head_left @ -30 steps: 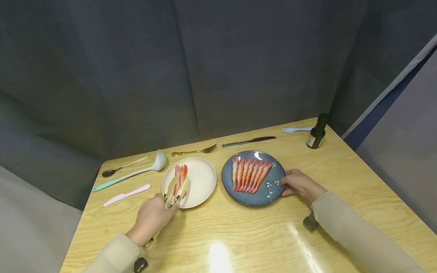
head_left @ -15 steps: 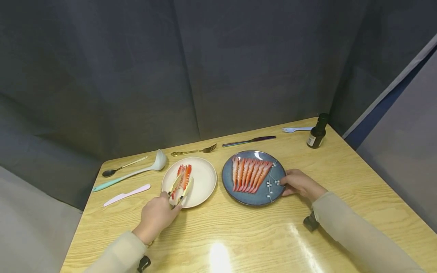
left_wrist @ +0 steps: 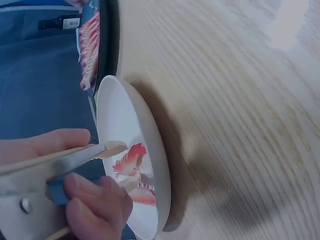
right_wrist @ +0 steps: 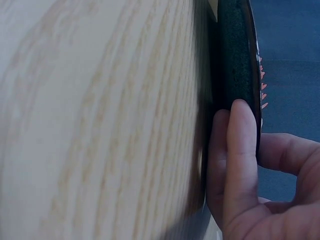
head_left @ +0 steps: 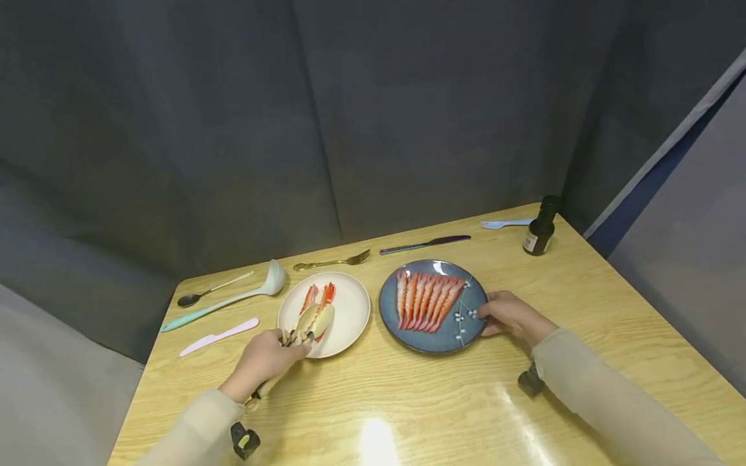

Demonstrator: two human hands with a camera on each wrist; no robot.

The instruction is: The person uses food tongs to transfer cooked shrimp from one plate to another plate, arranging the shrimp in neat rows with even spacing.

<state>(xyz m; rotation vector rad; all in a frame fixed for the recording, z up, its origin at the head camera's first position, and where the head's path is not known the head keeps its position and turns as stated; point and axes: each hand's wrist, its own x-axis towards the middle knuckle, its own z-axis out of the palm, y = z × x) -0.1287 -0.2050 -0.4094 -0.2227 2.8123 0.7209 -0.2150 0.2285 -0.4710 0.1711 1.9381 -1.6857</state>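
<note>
My left hand (head_left: 265,362) grips metal tongs (left_wrist: 75,162) with cream tips, reaching over the near left of the white plate (head_left: 354,317). Two red-and-white shrimp (head_left: 328,294) lie on that plate, tails fanned apart at the far end. The tips cover their near part in the head view; in the left wrist view one shrimp (left_wrist: 131,159) shows between them. My right hand (head_left: 513,314) pinches the right rim of the blue plate (head_left: 440,341), thumb above and fingers beneath in the right wrist view (right_wrist: 240,150). Several shrimp (head_left: 428,301) lie side by side on the blue plate.
Left of the white plate are a ladle (head_left: 233,299), a dark spoon (head_left: 198,296) and a pink knife (head_left: 218,336). Behind the plates lie a gold fork (head_left: 338,260) and a dark knife (head_left: 431,243). A dark bottle (head_left: 539,230) stands at back right beside a light blue fork (head_left: 504,224).
The tongs' tips have drawn closer together over the shrimp on the white plate, and these shrimp have shifted slightly right, their tails spreading. The right hand and blue plate have stayed put.
</note>
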